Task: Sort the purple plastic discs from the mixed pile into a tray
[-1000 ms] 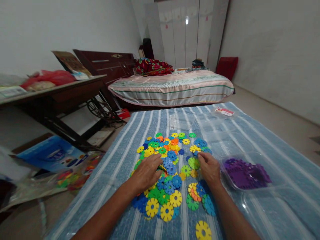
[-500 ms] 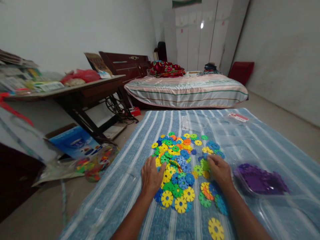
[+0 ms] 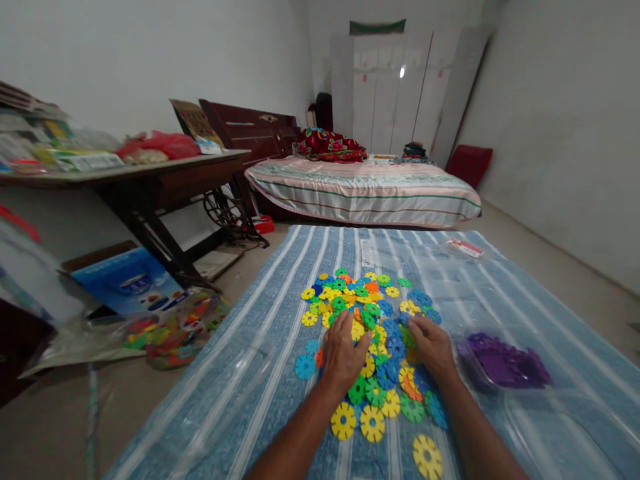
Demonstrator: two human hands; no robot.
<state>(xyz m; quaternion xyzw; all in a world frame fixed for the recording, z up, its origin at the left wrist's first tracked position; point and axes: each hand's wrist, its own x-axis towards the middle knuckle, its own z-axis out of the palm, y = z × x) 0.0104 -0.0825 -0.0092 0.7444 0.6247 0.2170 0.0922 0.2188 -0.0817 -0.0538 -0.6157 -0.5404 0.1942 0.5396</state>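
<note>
A heap of flower-shaped plastic discs (image 3: 373,410), notched at the rim in yellow, green, blue and orange, is spread over a striped blue cloth. My left hand (image 3: 345,350) lies on the left part of the heap, palm down, its thumb apart from its fingers and discs under and around it. At the heap's right side is my right hand (image 3: 433,341), fingers bent loosely against green and blue discs; its palm side is hidden. A lone yellow disc (image 3: 427,457) rests near the front, and light blue ones (image 3: 305,366) lie left of my left hand.
A clear plastic box (image 3: 500,385) with purple pieces (image 3: 505,360) sits to the right, on the blue striped cloth (image 3: 240,373). Clear plastic sheeting with a red-and-white label (image 3: 466,248) covers part of the cloth. A sewing-machine table (image 3: 190,172) and a bed (image 3: 365,187) are beyond.
My left hand has moved right across the heap, pushing discs toward my right hand and narrowing the gap. My right hand stays near its discs. The camera view has shifted slightly.
</note>
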